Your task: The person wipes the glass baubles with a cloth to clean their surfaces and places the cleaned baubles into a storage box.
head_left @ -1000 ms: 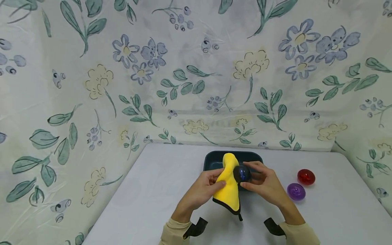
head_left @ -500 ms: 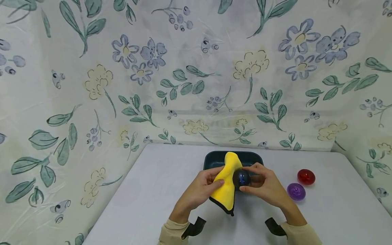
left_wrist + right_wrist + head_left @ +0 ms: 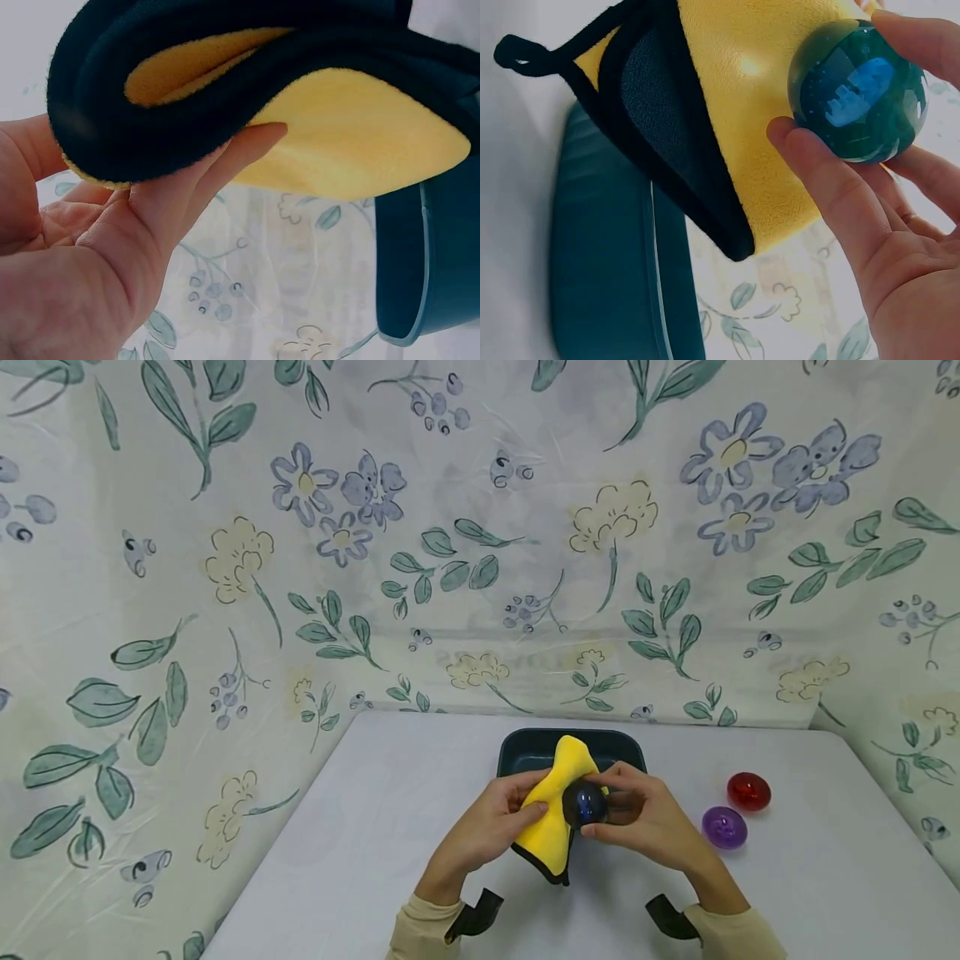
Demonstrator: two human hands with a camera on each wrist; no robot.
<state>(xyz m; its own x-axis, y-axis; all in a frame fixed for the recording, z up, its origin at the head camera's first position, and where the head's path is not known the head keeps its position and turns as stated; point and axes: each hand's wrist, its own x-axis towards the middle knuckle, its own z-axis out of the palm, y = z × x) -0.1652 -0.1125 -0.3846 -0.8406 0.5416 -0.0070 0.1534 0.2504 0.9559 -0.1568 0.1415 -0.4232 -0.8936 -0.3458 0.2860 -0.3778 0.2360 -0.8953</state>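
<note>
My left hand (image 3: 497, 817) holds a folded yellow cloth (image 3: 546, 841) with dark backing and black edging, pinching it between thumb and fingers. In the left wrist view the cloth (image 3: 360, 135) loops over the fingers. My right hand (image 3: 641, 806) grips a glossy dark blue-green glass-like ball (image 3: 585, 804) by thumb and fingertips. Against the cloth's right side, the ball overlaps the yellow face in the head view. The right wrist view shows the ball (image 3: 859, 90) see-through and shiny, with the cloth's hanging loop (image 3: 525, 56) at upper left.
Behind the hands, a dark teal rectangular container (image 3: 517, 745) stands on the white table (image 3: 360, 827). To the right lie a red shiny ball (image 3: 748, 792) and a purple one (image 3: 724, 827). A floral curtain (image 3: 480, 593) closes off the back and sides.
The ball has shifted left and slightly down, and now overlaps more of the cloth. The cloth's lower corner has swung left, while its top has moved slightly right.
</note>
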